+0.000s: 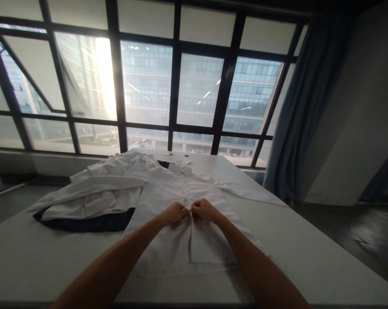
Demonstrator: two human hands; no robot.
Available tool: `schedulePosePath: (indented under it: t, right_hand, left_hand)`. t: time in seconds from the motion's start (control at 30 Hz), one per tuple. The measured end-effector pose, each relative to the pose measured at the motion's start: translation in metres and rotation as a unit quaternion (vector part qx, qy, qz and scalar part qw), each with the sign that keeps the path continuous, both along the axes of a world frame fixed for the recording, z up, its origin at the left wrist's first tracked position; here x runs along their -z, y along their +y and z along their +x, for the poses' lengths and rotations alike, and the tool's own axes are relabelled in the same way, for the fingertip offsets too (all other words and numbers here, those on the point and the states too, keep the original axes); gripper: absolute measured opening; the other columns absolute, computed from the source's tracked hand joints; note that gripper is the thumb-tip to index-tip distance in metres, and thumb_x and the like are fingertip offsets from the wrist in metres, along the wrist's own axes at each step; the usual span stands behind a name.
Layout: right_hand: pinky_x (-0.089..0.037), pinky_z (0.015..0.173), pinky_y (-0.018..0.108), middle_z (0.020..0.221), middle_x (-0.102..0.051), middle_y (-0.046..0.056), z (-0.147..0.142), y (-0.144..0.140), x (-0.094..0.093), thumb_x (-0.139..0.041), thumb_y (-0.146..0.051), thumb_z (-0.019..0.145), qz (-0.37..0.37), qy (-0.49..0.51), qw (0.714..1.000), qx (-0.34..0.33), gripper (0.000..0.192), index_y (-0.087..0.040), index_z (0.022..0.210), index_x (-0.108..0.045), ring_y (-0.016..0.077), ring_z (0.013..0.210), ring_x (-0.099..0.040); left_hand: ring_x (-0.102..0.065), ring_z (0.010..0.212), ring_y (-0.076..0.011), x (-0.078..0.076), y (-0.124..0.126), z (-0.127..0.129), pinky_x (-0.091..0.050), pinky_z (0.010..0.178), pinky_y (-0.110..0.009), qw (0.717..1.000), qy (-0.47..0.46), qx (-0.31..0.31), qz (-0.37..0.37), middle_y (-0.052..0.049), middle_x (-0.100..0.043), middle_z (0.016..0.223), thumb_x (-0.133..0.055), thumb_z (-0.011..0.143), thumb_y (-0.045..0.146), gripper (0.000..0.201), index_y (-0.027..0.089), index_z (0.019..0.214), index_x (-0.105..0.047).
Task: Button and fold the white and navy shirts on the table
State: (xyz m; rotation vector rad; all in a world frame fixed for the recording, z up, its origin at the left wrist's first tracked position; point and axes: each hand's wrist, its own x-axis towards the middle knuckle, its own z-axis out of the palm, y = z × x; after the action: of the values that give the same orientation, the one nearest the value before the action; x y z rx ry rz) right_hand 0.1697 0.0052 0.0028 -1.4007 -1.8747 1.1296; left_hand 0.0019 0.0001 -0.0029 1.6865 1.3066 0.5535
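Observation:
A white shirt (168, 193) lies flat and face up on the white table (310, 257), collar toward the window. My left hand (175, 213) and my right hand (203, 210) meet at the shirt's front placket, about halfway down. Both pinch the placket edges with closed fingers, knuckles almost touching. Below my hands the two front panels hang slightly apart. The shirt's right sleeve (252, 193) stretches out toward the table's right edge.
A heap of more white garments (97, 189) lies to the left of the shirt, on top of a dark garment (87, 222). A large window (149, 86) fills the far wall, with a blue curtain (303, 107) at its right.

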Motion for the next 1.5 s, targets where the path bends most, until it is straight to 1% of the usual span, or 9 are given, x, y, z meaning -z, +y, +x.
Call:
schedulePosePath:
  t: [0.1,0.2,0.33,0.47,0.63,0.97,1.13,1.3,1.5]
  right_hand:
    - [-0.043,0.041,0.02,0.053,-0.06,-0.002,0.0,-0.002,-0.001,-0.052,-0.014,0.077,-0.006,0.01,1.0,0.002,0.015,-0.015,0.064,-0.059,0.0132,0.045,-0.058]
    - [-0.044,0.042,0.019,0.052,-0.06,-0.003,0.0,-0.002,0.0,-0.054,-0.014,0.077,-0.015,0.026,1.0,0.006,0.014,-0.015,0.064,-0.06,0.0121,0.045,-0.058]
    - [-0.047,0.043,0.02,0.051,-0.059,-0.003,0.0,-0.002,0.002,-0.051,-0.011,0.076,-0.022,0.047,0.998,0.024,0.016,-0.015,0.062,-0.059,0.0119,0.044,-0.058]
    - [-0.048,0.044,0.021,0.053,-0.06,-0.002,0.0,-0.003,0.002,-0.049,-0.01,0.075,-0.059,0.077,0.995,0.021,0.016,-0.014,0.062,-0.059,0.0126,0.045,-0.058]
    - [-0.051,0.049,0.022,0.056,-0.061,-0.003,0.001,-0.004,0.002,-0.05,-0.009,0.072,-0.074,0.107,0.991,0.022,0.011,-0.015,0.07,-0.06,0.0128,0.05,-0.061]
    - [-0.048,0.047,0.019,0.054,-0.061,-0.003,0.001,-0.001,0.009,-0.062,-0.017,0.073,-0.027,0.091,0.995,0.001,0.005,-0.013,0.07,-0.061,0.0111,0.049,-0.059]
    - [-0.046,0.046,0.019,0.053,-0.061,-0.002,0.002,0.002,0.015,-0.074,-0.033,0.069,0.009,0.085,0.996,-0.008,0.023,-0.014,0.07,-0.06,0.0125,0.05,-0.06]
    - [-0.044,0.044,0.019,0.051,-0.06,-0.002,0.003,0.005,0.018,-0.078,-0.046,0.063,0.038,0.053,0.998,-0.01,0.037,-0.014,0.068,-0.06,0.0135,0.049,-0.06]
    - [-0.041,0.044,0.018,0.052,-0.063,0.0,0.003,0.006,0.019,-0.068,-0.032,0.073,0.108,-0.031,0.993,-0.021,0.019,-0.013,0.067,-0.065,0.0141,0.049,-0.061]
  left_hand:
    - [-0.04,0.032,-0.0079,0.0,-0.003,0.0,-0.021,0.037,-0.019,0.999,-0.046,-0.007,-0.019,0.005,-0.041,0.037,-0.045,0.085,0.034,0.035,0.018,0.054,-0.046]
    - [-0.039,0.031,-0.0079,0.007,-0.002,0.001,-0.021,0.037,-0.02,0.998,-0.064,-0.008,-0.004,0.004,-0.043,0.037,-0.045,0.085,0.037,0.037,0.018,0.054,-0.046]
    - [-0.037,0.03,-0.0076,0.017,0.001,0.002,-0.021,0.037,-0.02,0.998,-0.059,-0.011,0.02,0.005,-0.044,0.037,-0.044,0.084,0.031,0.034,0.017,0.053,-0.047]
    - [-0.033,0.029,-0.0067,0.019,0.002,0.002,-0.02,0.037,-0.02,0.998,-0.044,-0.015,0.03,0.005,-0.044,0.036,-0.041,0.085,0.03,0.035,0.017,0.053,-0.047]
    - [-0.042,0.034,-0.0077,0.017,0.0,0.003,-0.025,0.038,-0.02,0.998,-0.062,-0.015,0.027,0.004,-0.047,0.043,-0.044,0.085,0.03,0.033,0.017,0.054,-0.048]
    - [-0.047,0.036,-0.0067,0.018,-0.002,0.005,-0.029,0.038,-0.018,0.993,-0.116,-0.016,0.007,0.003,-0.056,0.051,-0.053,0.084,0.038,0.03,0.014,0.065,-0.056]
    - [-0.048,0.035,-0.0061,0.02,0.0,0.006,-0.027,0.036,-0.018,0.992,-0.124,-0.02,-0.001,0.002,-0.059,0.057,-0.047,0.087,0.034,0.029,0.014,0.068,-0.056]
    - [-0.043,0.034,-0.0049,0.017,0.0,0.005,-0.025,0.036,-0.018,0.994,-0.102,-0.043,-0.005,0.002,-0.057,0.052,-0.045,0.09,0.041,0.039,0.013,0.064,-0.055]
    - [-0.042,0.034,-0.0073,0.007,-0.005,0.001,-0.028,0.039,-0.02,0.998,-0.043,-0.049,0.009,0.003,-0.048,0.041,-0.051,0.086,0.045,0.043,0.014,0.058,-0.057]
